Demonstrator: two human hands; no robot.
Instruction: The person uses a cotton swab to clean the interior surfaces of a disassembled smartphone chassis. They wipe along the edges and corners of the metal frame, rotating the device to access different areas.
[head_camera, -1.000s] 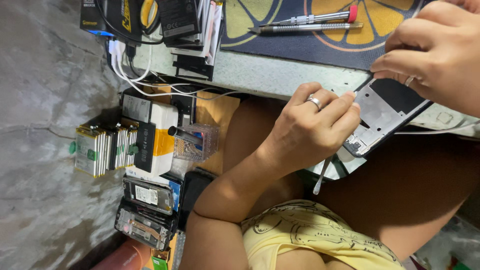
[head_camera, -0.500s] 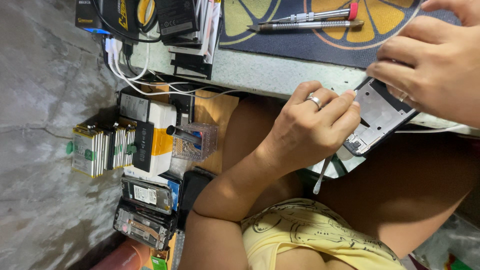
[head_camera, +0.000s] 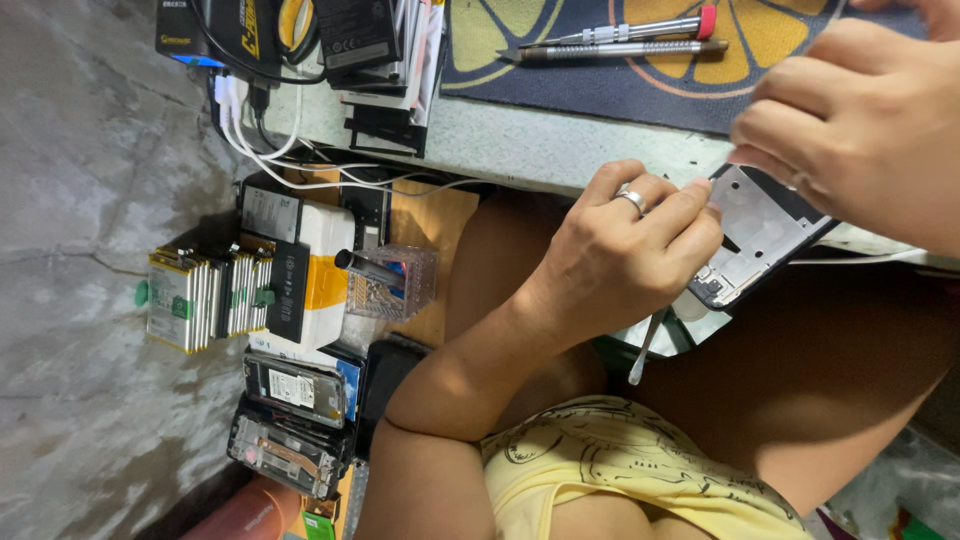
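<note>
Opened phone frame (head_camera: 757, 232), silver inside with a dark rim, tilted at the near edge of the counter (head_camera: 520, 140), partly over the lap. Left hand (head_camera: 620, 255), ring on one finger, closed on the frame's lower end; grip pinching a thin pale tool (head_camera: 643, 350) whose free end points away from the frame, down toward the yellow shirt (head_camera: 600, 460). Right hand (head_camera: 860, 125) curled over the frame's upper end, fingers pressed together against its edge and holding it steady.

Above the frame, on a dark mat with a yellow pattern (head_camera: 620, 60), two slim screwdrivers (head_camera: 620, 40) lying side by side, one with a red cap. Left of the frame, well apart: white cables (head_camera: 280, 160) trailing off the counter, a clear plastic box (head_camera: 395, 285), a black and white carton (head_camera: 305, 270), and a row of flat battery packs (head_camera: 205, 300) standing on the grey floor (head_camera: 80, 200). Farther down from those, stacked phone parts (head_camera: 290, 420).
</note>
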